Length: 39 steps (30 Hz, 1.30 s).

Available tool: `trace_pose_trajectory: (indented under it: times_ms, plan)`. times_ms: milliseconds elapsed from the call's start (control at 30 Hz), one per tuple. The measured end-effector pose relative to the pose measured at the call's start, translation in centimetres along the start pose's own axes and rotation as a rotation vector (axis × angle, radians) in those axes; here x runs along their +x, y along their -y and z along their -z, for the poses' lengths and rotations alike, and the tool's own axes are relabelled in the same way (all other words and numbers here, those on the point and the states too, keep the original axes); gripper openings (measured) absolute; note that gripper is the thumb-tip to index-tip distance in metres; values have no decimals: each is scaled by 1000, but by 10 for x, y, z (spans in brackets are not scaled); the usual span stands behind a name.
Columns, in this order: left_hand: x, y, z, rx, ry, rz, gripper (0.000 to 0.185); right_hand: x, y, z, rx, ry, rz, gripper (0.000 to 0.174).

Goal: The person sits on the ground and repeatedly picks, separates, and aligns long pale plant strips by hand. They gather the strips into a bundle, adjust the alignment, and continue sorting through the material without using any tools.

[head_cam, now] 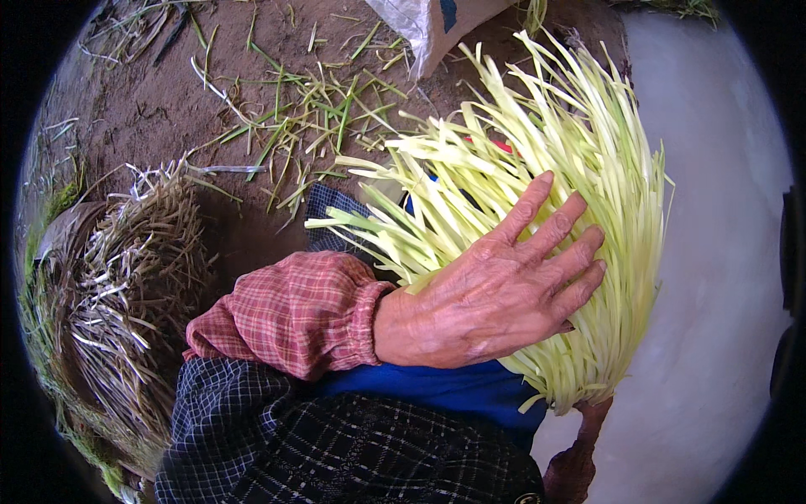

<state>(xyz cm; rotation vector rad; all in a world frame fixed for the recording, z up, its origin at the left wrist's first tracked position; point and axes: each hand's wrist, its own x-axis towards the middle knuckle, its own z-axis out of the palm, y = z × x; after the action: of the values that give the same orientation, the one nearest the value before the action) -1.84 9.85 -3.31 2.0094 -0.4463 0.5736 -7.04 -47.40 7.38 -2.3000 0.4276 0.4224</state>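
Observation:
A large fanned bundle of pale yellow blanched garlic chives point(604, 252) lies across my lap, leaf tips spread up and left. My left hand point(485, 296) rests palm down on the leaves with its fingers apart; its thumb is mostly hidden. At the lower right my right hand point(594, 412) is closed around the gathered lower end of the bundle, its fingers largely covered by leaves. A red checked sleeve cover point(296, 309) sits on my left forearm. Blue cloth point(434, 384) shows beneath the leaves.
To the left stands a heap of dry, brownish stalks point(126, 309). Cut green and yellow leaf scraps point(302, 113) litter the brown soil point(151, 113). A white woven sack point(409, 31) lies at the top. Smooth pale sheeting or floor point(705, 220) runs along the right.

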Motion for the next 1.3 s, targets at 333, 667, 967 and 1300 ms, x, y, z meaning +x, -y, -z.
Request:
trace_pose_trajectory:
  times_ms: [333, 667, 967, 1300]
  plan:
    - [-15, 92, 70, 27, -430, 196, 25, 3, -26, 31, -151, -19, 68, 111]
    - [-12, 108, 86, -502, -328, 624, 29, -23, 68, -42, -11, -159, -108, 101]
    - [-47, 107, 77, -491, -401, 587, 33, -10, 97, -13, -469, 158, -70, 116]
    - [-78, 51, 59, -526, -602, 771, 19, -54, 306, -216, -909, -162, 946, 57]
